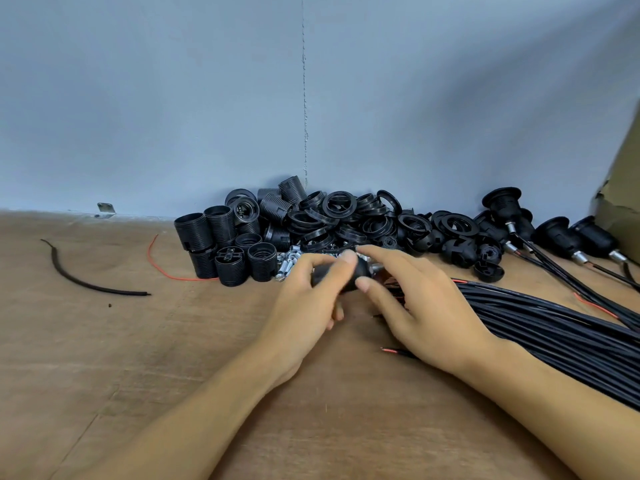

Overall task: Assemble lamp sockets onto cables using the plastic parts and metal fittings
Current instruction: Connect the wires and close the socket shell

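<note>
A blue-grey wall (pixel 173 98) fills the back, and in front of it runs the wooden table (pixel 138 358). On the right lies a thick bundle of black cables (pixel 554 323), stripped red ends showing at its near tip. A cardboard box (pixel 620 188) pokes in at the right edge, and just beside it rest the finished sockets (pixel 557 237), cables already attached.

Against the wall sits the parts heap: threaded socket bodies (pixel 221 237) on the left, black rings (pixel 339 216) in the middle, domed caps (pixel 457 251) to the right.

Now the hands, centre stage in front of that heap. The left hand (pixel 311 299) curls its fingers around a black socket part (pixel 350 279), held just above the table. The right hand (pixel 426 306) meets it, index finger stretched over the top and thumb below, pinching the part's right end. It is blurred, so the exact contact is hard to read.

Behind the hands lie silver metal fittings (pixel 287 261). Far left, a loose black cable piece (pixel 79 278), a red wire (pixel 156 261) and a small metal bracket (pixel 105 209).
</note>
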Action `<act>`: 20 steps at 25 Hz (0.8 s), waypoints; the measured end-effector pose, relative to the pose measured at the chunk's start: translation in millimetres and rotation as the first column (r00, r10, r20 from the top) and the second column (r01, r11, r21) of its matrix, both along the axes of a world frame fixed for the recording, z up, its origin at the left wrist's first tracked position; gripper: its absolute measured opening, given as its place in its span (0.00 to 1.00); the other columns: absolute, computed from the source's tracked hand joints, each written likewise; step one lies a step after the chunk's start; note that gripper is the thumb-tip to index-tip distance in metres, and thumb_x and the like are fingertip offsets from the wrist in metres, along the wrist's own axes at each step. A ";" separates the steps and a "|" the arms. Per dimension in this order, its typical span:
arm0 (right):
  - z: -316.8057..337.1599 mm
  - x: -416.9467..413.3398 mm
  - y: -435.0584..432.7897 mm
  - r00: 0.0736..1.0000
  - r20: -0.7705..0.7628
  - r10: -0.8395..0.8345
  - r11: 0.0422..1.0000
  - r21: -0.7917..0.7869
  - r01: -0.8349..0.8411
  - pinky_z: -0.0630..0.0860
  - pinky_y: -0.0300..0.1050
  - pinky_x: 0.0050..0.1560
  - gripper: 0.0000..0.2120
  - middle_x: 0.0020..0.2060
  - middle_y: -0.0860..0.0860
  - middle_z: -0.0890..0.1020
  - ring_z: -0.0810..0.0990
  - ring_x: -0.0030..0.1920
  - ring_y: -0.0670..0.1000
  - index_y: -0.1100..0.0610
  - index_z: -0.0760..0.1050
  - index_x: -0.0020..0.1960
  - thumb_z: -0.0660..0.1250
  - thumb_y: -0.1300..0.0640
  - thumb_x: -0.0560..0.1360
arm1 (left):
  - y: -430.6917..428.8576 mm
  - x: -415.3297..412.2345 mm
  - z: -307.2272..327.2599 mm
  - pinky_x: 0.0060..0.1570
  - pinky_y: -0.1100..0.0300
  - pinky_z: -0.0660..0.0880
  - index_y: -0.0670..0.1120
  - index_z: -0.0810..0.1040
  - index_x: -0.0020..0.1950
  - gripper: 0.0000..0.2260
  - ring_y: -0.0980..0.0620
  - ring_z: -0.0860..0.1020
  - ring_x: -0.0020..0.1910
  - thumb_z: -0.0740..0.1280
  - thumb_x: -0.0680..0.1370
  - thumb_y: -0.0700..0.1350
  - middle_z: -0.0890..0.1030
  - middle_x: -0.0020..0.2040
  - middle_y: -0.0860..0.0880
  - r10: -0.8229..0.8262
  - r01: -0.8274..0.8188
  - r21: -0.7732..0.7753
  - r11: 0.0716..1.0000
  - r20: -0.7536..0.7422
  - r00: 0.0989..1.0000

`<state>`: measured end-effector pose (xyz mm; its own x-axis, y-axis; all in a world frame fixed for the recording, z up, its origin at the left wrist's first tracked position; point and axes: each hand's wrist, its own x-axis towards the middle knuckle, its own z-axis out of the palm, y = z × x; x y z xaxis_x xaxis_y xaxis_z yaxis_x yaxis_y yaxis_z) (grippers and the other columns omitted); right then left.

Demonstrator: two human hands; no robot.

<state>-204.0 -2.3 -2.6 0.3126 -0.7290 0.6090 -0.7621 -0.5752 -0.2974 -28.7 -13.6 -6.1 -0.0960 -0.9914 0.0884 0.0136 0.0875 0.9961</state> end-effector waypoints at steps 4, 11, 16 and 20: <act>1.9 -2.1 -3.4 0.999 0.027 -0.040 0.998 0.056 0.038 0.73 0.49 0.59 0.18 0.55 0.44 0.81 0.78 0.56 0.47 0.52 0.75 0.67 0.56 0.45 0.84 | -7.4 4.5 0.3 0.24 0.61 0.67 0.38 0.77 0.59 0.20 0.49 0.74 0.25 0.58 0.85 0.54 0.83 0.40 0.40 -0.037 0.055 0.095 0.994 -0.185 0.982; 3.1 -5.6 -2.6 1.000 -0.015 -0.005 1.000 0.018 0.005 0.69 0.44 0.57 0.15 0.54 0.43 0.80 0.76 0.54 0.45 0.52 0.75 0.67 0.63 0.59 0.81 | -9.0 9.6 0.2 0.25 0.62 0.69 0.37 0.81 0.59 0.21 0.50 0.74 0.27 0.60 0.84 0.55 0.83 0.40 0.38 -0.071 0.102 0.123 0.987 -0.235 0.969; 7.7 -10.6 -6.5 0.992 -0.123 0.023 1.000 0.020 -0.021 0.68 0.43 0.54 0.19 0.51 0.47 0.80 0.75 0.50 0.48 0.55 0.75 0.68 0.63 0.68 0.79 | -8.3 13.6 3.5 0.30 0.60 0.76 0.35 0.79 0.61 0.17 0.48 0.79 0.32 0.63 0.84 0.48 0.84 0.45 0.37 -0.085 0.137 0.161 0.977 -0.294 0.952; 14.5 -13.9 -10.9 0.990 -0.125 0.070 0.995 0.074 -0.061 0.69 0.39 0.55 0.18 0.51 0.46 0.80 0.76 0.51 0.45 0.55 0.76 0.68 0.63 0.67 0.80 | -9.7 15.3 5.9 0.32 0.60 0.79 0.34 0.78 0.61 0.15 0.48 0.81 0.33 0.65 0.82 0.45 0.84 0.47 0.38 -0.062 0.152 0.210 0.966 -0.385 0.921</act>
